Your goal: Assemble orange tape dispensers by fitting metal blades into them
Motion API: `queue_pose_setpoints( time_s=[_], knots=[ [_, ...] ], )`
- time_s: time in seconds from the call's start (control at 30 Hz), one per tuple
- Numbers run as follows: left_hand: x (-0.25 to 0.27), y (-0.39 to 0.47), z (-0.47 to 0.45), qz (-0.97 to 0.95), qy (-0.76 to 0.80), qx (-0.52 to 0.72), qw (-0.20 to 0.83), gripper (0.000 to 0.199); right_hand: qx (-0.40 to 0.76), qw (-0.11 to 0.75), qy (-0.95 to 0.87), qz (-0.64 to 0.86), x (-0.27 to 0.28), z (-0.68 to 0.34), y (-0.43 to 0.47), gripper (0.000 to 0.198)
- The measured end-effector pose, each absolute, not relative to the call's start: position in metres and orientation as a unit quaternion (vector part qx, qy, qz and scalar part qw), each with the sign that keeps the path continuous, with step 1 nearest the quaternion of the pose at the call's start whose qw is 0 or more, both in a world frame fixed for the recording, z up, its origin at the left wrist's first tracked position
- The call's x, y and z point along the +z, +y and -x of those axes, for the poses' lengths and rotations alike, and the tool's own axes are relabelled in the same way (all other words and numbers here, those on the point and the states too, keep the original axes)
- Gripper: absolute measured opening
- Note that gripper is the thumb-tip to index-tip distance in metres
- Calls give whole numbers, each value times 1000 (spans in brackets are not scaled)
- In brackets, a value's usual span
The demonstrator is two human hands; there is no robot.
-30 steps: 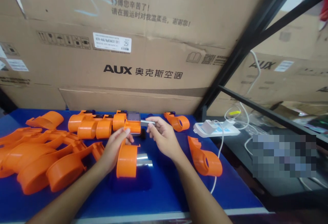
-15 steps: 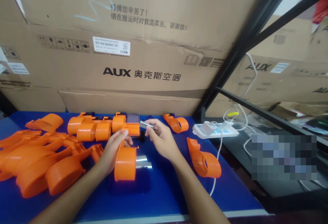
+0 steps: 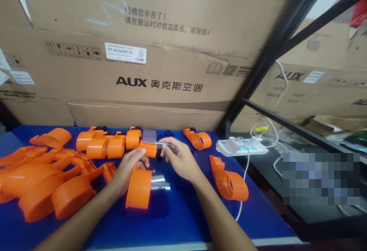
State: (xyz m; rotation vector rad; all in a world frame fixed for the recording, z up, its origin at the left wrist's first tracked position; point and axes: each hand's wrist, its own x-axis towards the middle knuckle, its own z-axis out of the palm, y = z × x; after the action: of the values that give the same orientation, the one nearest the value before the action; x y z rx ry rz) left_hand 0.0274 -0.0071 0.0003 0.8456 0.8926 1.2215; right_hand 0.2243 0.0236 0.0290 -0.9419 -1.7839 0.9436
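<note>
My left hand (image 3: 129, 167) is closed around the handle end of an orange plastic tape dispenser (image 3: 138, 190), whose round part hangs toward me. Between the fingertips of my right hand (image 3: 181, 158) is a small shiny metal strip (image 3: 161, 144), its left end at the upper end of the dispenser. Whether the strip sits inside the orange part or only touches it, I cannot tell. Behind the round part, more metal strips (image 3: 162, 186) lie on the blue table (image 3: 189, 220), partly hidden by it.
A heap of orange dispensers (image 3: 34, 178) covers the left side. Several with black pieces fitted (image 3: 116, 147) stand along the back beside a phone (image 3: 149, 134). Two more dispensers (image 3: 231, 182) lie on the right, near a white power strip (image 3: 241, 147) and its cable.
My right hand has brought the metal strip slightly down and left, against the dispenser's end. The dispenser has tilted a little in my left hand.
</note>
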Motion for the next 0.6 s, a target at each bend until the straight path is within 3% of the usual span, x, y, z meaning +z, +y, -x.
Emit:
queue_pose_setpoints(
  time_s=[0.17,0.37,0.6],
  knots=[
    [-1,-7,-27,-396,395,522,643,47,402,442,-709,375,27,-220,24,25],
    [-4,-3,-25,-383,410,526,639,50,332,532,-645,437,24,-226,33,27],
    [-3,-5,-25,-382,412,522,641,50,352,517,-638,449,27,-233,34,22]
  ],
)
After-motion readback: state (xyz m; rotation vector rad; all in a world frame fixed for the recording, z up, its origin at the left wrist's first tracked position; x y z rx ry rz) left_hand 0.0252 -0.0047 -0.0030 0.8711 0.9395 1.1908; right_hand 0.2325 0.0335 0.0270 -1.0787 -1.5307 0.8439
